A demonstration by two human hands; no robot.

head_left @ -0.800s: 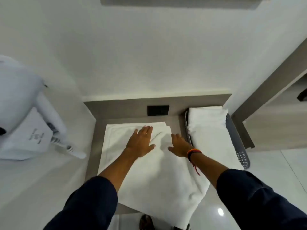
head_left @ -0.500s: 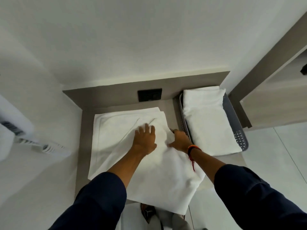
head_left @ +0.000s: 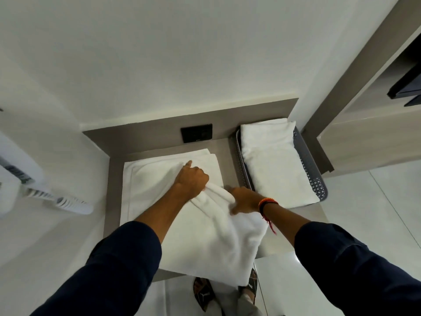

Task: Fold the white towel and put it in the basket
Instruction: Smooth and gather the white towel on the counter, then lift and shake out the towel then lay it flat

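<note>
Right now my left hand (head_left: 192,180) is curled into a loose fist on the white towel (head_left: 205,236), forefinger pointing out, with a thick roll of the cloth bunched against its knuckles. My right hand (head_left: 245,199) grips that same raised fold from the other side, fingers wrapped into the soft terry. The towel lies partly folded on the grey-brown worktop (head_left: 303,215), its near edge hanging over the front. Just right of the towel sits a grey perforated plastic basket (head_left: 315,176), already holding a folded white towel (head_left: 275,165), plump and rectangular.
</note>
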